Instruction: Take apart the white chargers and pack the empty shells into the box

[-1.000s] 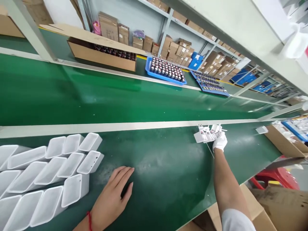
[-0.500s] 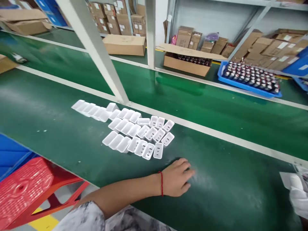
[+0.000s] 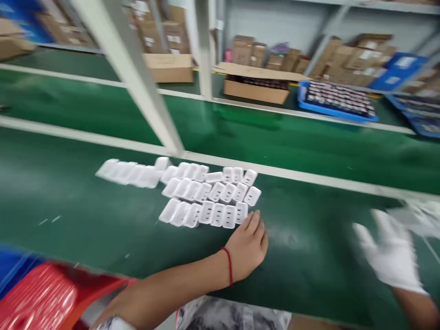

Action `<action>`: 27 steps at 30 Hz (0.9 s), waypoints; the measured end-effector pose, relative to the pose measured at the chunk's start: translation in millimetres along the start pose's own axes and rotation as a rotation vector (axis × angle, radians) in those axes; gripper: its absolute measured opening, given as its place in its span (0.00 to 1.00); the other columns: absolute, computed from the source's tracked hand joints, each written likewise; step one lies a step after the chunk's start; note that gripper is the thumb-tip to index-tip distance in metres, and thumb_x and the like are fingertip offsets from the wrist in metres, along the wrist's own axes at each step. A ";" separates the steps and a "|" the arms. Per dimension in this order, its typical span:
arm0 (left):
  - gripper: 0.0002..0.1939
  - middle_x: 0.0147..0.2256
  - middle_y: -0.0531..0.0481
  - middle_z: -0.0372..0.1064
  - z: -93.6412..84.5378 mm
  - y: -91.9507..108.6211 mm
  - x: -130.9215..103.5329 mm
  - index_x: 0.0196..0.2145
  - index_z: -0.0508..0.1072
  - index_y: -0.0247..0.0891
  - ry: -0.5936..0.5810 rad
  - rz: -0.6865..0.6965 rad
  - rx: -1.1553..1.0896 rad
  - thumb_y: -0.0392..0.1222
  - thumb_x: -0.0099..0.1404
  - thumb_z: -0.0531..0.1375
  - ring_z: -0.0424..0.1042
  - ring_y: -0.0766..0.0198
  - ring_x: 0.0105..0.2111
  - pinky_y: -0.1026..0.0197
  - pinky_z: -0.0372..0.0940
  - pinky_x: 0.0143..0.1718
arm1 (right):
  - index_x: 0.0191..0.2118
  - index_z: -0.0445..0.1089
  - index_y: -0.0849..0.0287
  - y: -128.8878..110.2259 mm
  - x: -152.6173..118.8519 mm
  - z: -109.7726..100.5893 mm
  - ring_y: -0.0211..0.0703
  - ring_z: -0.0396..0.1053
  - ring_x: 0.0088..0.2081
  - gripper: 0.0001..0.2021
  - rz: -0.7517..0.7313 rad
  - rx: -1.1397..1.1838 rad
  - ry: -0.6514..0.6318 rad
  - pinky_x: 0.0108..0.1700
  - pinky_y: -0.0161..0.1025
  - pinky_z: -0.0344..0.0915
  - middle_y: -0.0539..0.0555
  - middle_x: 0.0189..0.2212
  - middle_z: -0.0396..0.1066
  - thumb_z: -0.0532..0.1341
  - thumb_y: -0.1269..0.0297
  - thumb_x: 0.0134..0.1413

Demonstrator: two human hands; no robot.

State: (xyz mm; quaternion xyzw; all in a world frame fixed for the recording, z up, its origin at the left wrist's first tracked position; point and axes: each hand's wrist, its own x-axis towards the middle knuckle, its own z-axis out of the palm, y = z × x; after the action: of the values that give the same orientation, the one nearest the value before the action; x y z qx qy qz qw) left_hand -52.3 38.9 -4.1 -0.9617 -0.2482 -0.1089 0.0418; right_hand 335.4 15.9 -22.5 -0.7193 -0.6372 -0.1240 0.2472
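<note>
My left hand (image 3: pixel 245 250), bare with a red string at the wrist, rests on the green work surface. Its fingers are stretched forward, with the tips at the near right end of the front row, touching or just beside the last white plastic case (image 3: pixel 241 212). These small rectangular cases (image 3: pixel 217 214) stand in several rows, and many show dark slots inside. To the right, my right hand (image 3: pixel 390 250) wears a white glove. It is blurred, fingers spread, with nothing visible in it. Beyond that hand lies a white, partly transparent item (image 3: pixel 417 217), its kind unclear.
A slanted white post (image 3: pixel 151 96) rises behind the cases. Across the green surface are an open cardboard box (image 3: pixel 256 91) and a blue tray (image 3: pixel 335 112) of small dark-and-white items. A red plastic stool (image 3: pixel 37 298) stands at the lower left.
My left hand has moved forward to the end of the front row. My gloved right hand has come further into view from the right edge, fingers now spread. The camera view has shifted.
</note>
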 end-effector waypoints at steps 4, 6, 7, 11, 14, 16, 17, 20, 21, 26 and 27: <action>0.20 0.53 0.38 0.72 -11.4 25.9 14.4 0.54 0.72 0.34 0.062 0.209 -0.223 0.46 0.70 0.55 0.64 0.40 0.60 0.41 0.58 0.62 | 0.66 0.57 0.54 -67.3 -85.2 -24.4 0.55 0.63 0.61 0.29 0.079 -0.064 -0.283 0.60 0.53 0.65 0.64 0.60 0.63 0.57 0.53 0.62; 0.19 0.53 0.40 0.73 -6.5 33.6 14.6 0.52 0.74 0.37 0.053 0.379 -0.306 0.48 0.68 0.57 0.66 0.40 0.59 0.40 0.61 0.59 | 0.66 0.56 0.58 -99.7 -115.1 -31.0 0.56 0.61 0.62 0.30 0.121 0.016 -0.385 0.60 0.53 0.66 0.67 0.63 0.59 0.59 0.56 0.61; 0.18 0.53 0.40 0.73 -0.6 36.4 14.7 0.51 0.75 0.38 0.044 0.457 -0.319 0.48 0.67 0.58 0.67 0.38 0.58 0.39 0.63 0.57 | 0.66 0.55 0.58 -111.7 -128.1 -34.7 0.56 0.61 0.62 0.31 0.139 0.048 -0.402 0.60 0.53 0.66 0.68 0.63 0.58 0.59 0.57 0.61; 0.17 0.51 0.40 0.74 27.8 53.5 15.0 0.49 0.76 0.39 0.072 0.714 -0.330 0.43 0.63 0.60 0.69 0.37 0.55 0.38 0.67 0.51 | 0.68 0.52 0.57 -136.9 -183.8 -65.9 0.52 0.66 0.60 0.32 0.284 0.037 -0.313 0.55 0.48 0.70 0.66 0.64 0.60 0.59 0.59 0.61; 0.19 0.51 0.41 0.74 39.7 77.5 14.4 0.50 0.76 0.41 0.104 0.847 -0.340 0.43 0.63 0.58 0.69 0.38 0.54 0.39 0.67 0.49 | 0.66 0.57 0.50 -132.8 -233.6 -106.8 0.48 0.70 0.56 0.29 0.611 -0.120 -0.256 0.54 0.44 0.70 0.58 0.62 0.64 0.59 0.60 0.59; 0.19 0.52 0.42 0.74 44.6 98.2 16.8 0.52 0.75 0.41 0.115 0.915 -0.354 0.43 0.64 0.56 0.69 0.40 0.55 0.40 0.67 0.50 | 0.65 0.60 0.49 -115.3 -270.4 -140.7 0.51 0.70 0.56 0.27 0.856 -0.245 -0.209 0.55 0.47 0.70 0.56 0.61 0.66 0.57 0.59 0.60; 0.20 0.53 0.42 0.73 47.1 109.6 19.8 0.53 0.74 0.41 0.113 0.937 -0.360 0.42 0.64 0.56 0.68 0.41 0.55 0.40 0.67 0.51 | 0.65 0.60 0.50 -102.3 -290.0 -159.5 0.52 0.70 0.56 0.26 0.971 -0.300 -0.179 0.55 0.49 0.69 0.56 0.60 0.67 0.55 0.59 0.62; 0.22 0.55 0.42 0.71 54.8 145.9 36.1 0.56 0.71 0.41 0.102 0.961 -0.380 0.44 0.66 0.55 0.67 0.44 0.57 0.42 0.67 0.53 | 0.67 0.56 0.53 -52.7 -352.7 -219.9 0.55 0.72 0.53 0.25 1.296 -0.421 -0.114 0.54 0.52 0.69 0.59 0.57 0.71 0.48 0.61 0.66; 0.22 0.55 0.41 0.70 56.7 158.7 43.8 0.57 0.70 0.40 0.100 0.960 -0.388 0.44 0.67 0.54 0.67 0.44 0.57 0.42 0.67 0.53 | 0.68 0.55 0.55 -34.5 -374.0 -239.3 0.55 0.72 0.53 0.26 1.393 -0.441 -0.117 0.53 0.52 0.69 0.59 0.55 0.72 0.47 0.61 0.66; 0.25 0.61 0.34 0.62 57.7 237.0 92.4 0.61 0.63 0.34 0.071 0.979 -0.446 0.47 0.70 0.54 0.60 0.41 0.63 0.41 0.65 0.56 | 0.62 0.62 0.62 50.9 -466.8 -298.8 0.53 0.71 0.53 0.22 1.657 -0.344 -0.352 0.54 0.50 0.69 0.63 0.51 0.73 0.53 0.60 0.66; 0.26 0.62 0.33 0.59 58.3 256.1 103.3 0.62 0.63 0.34 0.063 1.000 -0.463 0.48 0.71 0.54 0.58 0.41 0.64 0.41 0.64 0.58 | 0.59 0.65 0.61 65.4 -480.1 -301.3 0.50 0.72 0.51 0.20 1.668 -0.297 -0.424 0.53 0.50 0.69 0.62 0.51 0.72 0.56 0.58 0.66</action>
State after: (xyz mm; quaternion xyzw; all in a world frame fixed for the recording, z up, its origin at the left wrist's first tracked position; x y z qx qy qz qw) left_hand 171.5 -128.5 -43.8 -0.9428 0.2707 -0.1560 -0.1166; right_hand 365.1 -553.9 -17.2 -0.9838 0.0874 0.1520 0.0373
